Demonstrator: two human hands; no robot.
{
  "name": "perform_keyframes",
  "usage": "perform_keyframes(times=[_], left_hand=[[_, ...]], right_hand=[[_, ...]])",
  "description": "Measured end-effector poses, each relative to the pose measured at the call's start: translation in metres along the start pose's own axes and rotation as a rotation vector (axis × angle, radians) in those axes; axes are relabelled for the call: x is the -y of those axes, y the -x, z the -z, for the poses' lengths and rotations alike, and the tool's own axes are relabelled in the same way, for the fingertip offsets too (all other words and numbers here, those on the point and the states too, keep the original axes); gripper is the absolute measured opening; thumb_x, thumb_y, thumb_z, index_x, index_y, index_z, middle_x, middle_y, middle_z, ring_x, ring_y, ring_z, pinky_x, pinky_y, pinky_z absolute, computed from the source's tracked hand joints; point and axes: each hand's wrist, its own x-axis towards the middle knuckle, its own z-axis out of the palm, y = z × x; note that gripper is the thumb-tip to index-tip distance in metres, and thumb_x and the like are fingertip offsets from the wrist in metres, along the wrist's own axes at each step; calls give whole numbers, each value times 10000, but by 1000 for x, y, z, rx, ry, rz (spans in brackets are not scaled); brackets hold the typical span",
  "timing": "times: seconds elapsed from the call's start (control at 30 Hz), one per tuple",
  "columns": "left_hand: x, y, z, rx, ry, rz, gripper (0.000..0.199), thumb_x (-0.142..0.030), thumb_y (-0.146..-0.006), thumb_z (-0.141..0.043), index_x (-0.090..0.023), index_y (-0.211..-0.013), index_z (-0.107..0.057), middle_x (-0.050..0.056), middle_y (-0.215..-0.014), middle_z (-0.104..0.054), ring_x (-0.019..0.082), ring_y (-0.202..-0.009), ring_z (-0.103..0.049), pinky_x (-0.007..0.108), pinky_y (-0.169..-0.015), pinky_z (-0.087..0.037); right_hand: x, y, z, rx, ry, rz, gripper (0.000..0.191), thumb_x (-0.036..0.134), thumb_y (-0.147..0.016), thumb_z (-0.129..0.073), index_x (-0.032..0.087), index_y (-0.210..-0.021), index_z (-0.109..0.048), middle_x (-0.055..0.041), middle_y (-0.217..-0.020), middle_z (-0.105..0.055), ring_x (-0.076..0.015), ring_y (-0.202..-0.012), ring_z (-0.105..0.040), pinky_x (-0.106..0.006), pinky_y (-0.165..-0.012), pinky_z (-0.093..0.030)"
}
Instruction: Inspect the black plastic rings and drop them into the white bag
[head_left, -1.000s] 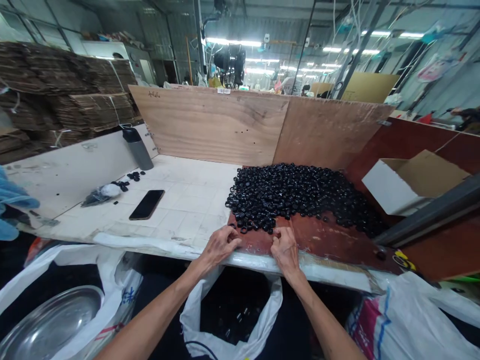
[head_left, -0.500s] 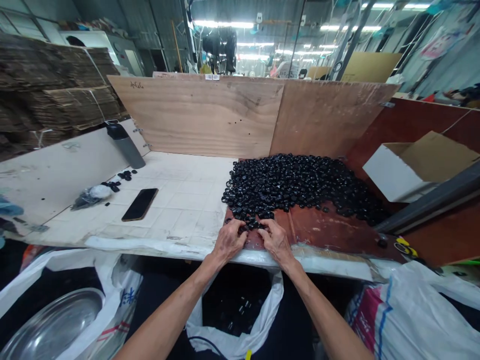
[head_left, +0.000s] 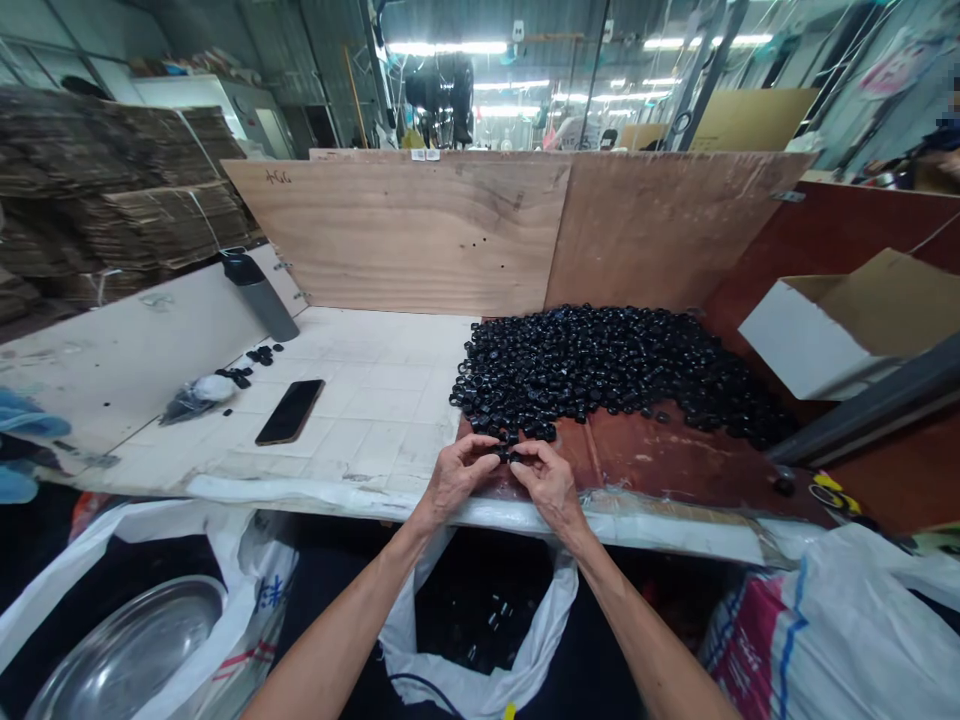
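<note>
A wide heap of small black parts [head_left: 592, 360] lies on the red-brown right half of the table. At its near tip, my left hand [head_left: 459, 475] pinches a small black part between thumb and fingers. Facing it, my right hand [head_left: 549, 482] pinches at a small black part too, fingertips close to those of the left. The parts at the fingertips are small and partly hidden by the fingers. Below the table edge, between my forearms, hangs an open white bag [head_left: 551, 620] with black parts inside.
On the white half lie a phone [head_left: 290, 411] and a plastic bag [head_left: 191, 398], with a dark bottle [head_left: 262, 300] behind. An open carton [head_left: 814, 340] is at the right. A plywood board [head_left: 420, 230] closes the back. A metal bowl [head_left: 135, 650] sits in the left sack.
Both hands have lifted slightly from the near tip of the heap, and their fingertips have drawn closer together around small parts. The whole view has shifted a little.
</note>
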Motion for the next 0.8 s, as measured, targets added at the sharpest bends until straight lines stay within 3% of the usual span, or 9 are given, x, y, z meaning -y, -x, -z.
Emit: perform_keyframes(times=[0.1,0.23,0.5,0.7,0.8], left_hand=[[1,0,2,-10,106,41,362,-351,-796,-727,-155,-1097,-682,89,-1088,-730,235,-954,-696,356,-864,-576],[2,1,1,63,78,90,404,-364,-775,-745,-141,-1109,-700,98,-1078,-739,258,-958,-704,389,-891,-573],[4,1,-4,76,-71,-25,419,-353,-768,-740,-127,-1115,-677,109,-1067,-728,234,-924,-703,353,-853,-576],[2,1,-3,81,27,8,348,-319,-748,-764,-116,-1005,-645,82,-944,-717,194,-807,-696,317,-770,-579],[1,2,-2,75,-3,-1,338,-314,-760,-754,-118,-1010,-640,79,-965,-706,189,-826,-689,308,-782,-571]], right_hand=[[4,0,-4,-25,-40,-9,198,281,-781,-662,202,-961,-690,-59,-993,-679,-201,-891,-682,-315,-793,-581],[2,2,-9,-22,-107,-63,236,313,-791,-677,202,-998,-654,-40,-871,-696,-180,-742,-688,-296,-687,-591],[5,6,-4,-23,65,153,193,238,-857,-603,211,-1012,-714,-79,-1016,-644,-204,-965,-642,-319,-812,-563],[6,8,-6,-28,21,105,199,259,-845,-636,210,-1038,-653,-60,-984,-672,-192,-891,-667,-316,-800,-568],[10,9,-5,-14,133,186,131,258,-874,-611,211,-973,-684,-63,-977,-665,-198,-921,-647,-330,-843,-544]])
